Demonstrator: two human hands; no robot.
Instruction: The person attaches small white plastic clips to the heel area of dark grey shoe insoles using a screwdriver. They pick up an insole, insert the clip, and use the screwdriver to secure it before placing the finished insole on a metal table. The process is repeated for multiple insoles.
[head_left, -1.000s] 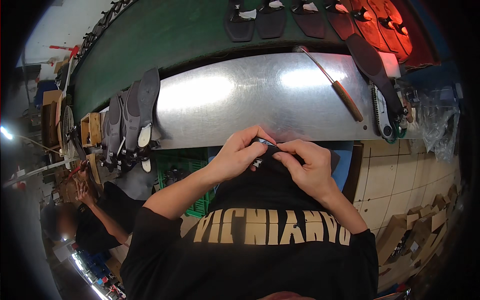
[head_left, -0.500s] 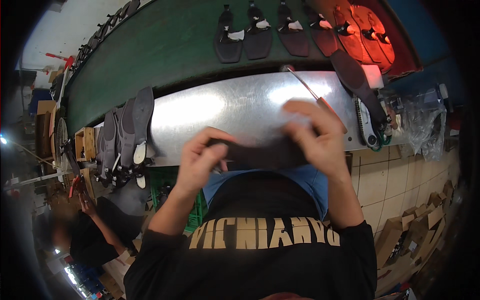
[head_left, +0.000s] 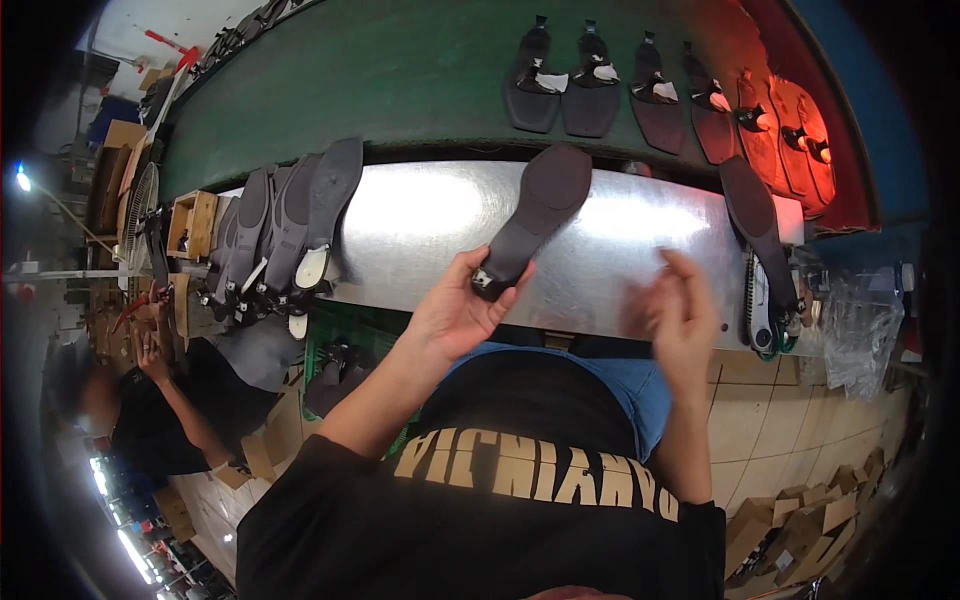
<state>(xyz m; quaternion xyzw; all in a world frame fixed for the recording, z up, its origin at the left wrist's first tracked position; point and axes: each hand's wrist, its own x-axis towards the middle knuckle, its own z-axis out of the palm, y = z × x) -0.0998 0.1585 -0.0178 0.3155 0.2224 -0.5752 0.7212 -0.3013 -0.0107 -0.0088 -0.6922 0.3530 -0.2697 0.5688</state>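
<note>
Nearest, the wearer's left hand (head_left: 455,312) pinches the narrow heel end of a dark sandal sole (head_left: 548,200) between thumb and fingers; the sole points away, over the metal plate (head_left: 410,235). The right hand (head_left: 683,315) is raised to its right, apart from the sole, too blurred to tell whether its fingers hold anything. Left on the plate leans a bunch of similar soles (head_left: 288,220); beyond, a row of strapped sandals (head_left: 590,105) lies on the green table (head_left: 420,125). To handle the sole well, a firm pinch kept at the heel should leave the broad face uncovered and steady. One second ago both hands met near the lap; now they are apart, and the wooden-handled tool no longer shows on the plate.
</note>
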